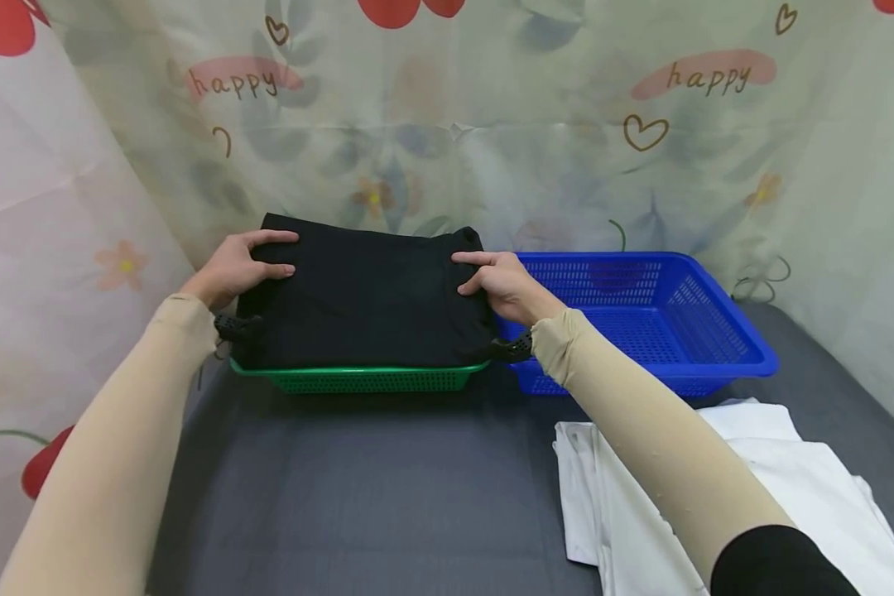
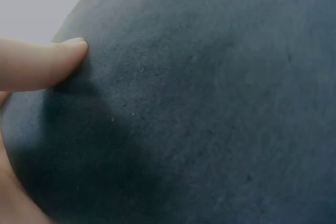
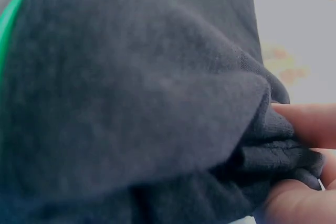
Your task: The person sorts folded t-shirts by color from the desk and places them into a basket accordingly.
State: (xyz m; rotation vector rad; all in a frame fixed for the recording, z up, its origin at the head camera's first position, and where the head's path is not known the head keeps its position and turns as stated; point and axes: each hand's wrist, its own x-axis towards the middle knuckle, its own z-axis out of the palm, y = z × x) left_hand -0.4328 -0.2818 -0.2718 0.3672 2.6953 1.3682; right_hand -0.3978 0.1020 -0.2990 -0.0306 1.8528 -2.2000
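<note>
Black cloth (image 1: pixel 365 302) covers green basket (image 1: pixel 372 382), not yet released: left hand (image 1: pixel 231 263) and right hand (image 1: pixel 510 288) hold it, fingers (image 3: pixel 310 123) part-closed; white cloth (image 1: pixel 805 476) lies near surface's (image 1: pixel 387 488) right edge.

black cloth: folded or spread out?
Folded: the right wrist view shows stacked layers of the black cloth pinched by the right hand; the head view shows a rectangle.

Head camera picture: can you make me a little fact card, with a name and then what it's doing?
Left hand: holds the black cloth's left side
Right hand: pinches its right side
Green basket: under the black cloth
Blue basket: right of the green one
White cloth: on the gray table, front right
</note>
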